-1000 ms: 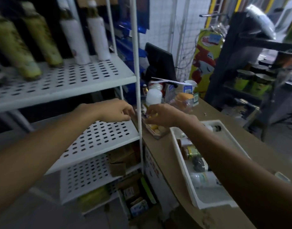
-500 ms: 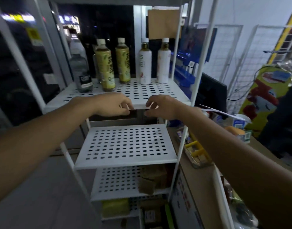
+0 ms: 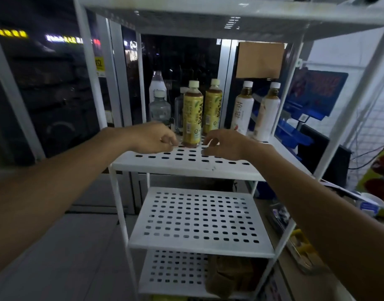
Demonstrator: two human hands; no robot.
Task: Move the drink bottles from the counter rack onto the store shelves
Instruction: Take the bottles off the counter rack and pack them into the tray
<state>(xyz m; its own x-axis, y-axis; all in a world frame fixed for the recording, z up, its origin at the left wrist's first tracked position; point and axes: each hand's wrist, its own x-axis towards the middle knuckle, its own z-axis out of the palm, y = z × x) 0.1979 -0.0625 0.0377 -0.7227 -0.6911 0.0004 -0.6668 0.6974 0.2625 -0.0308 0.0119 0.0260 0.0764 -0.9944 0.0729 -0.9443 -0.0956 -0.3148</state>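
Observation:
A white perforated shelf (image 3: 186,164) of a metal rack carries several drink bottles. Two yellow tea bottles stand in the middle, one in front (image 3: 192,115) and one behind (image 3: 212,106). Two white-label bottles (image 3: 242,109) (image 3: 267,111) stand to the right. Clear water bottles (image 3: 159,109) stand to the left. My left hand (image 3: 153,137) hovers over the shelf with fingers loosely curled, holding nothing, just left of the front yellow bottle's base. My right hand (image 3: 222,144) hovers just right of that bottle, fingers spread and relaxed, holding nothing.
Below is a bare perforated shelf (image 3: 199,224); a lower shelf (image 3: 171,272) holds a brown package (image 3: 228,274). A top shelf (image 3: 241,16) hangs overhead. To the right are a wooden counter edge (image 3: 295,257), a dark monitor (image 3: 317,148) and blue display racks (image 3: 295,131). Dark glass doors stand behind.
My view swung from the counter to the rack and rose. Both hands moved up from the shelf's front edge onto the bottle shelf, and my right hand's fingers spread.

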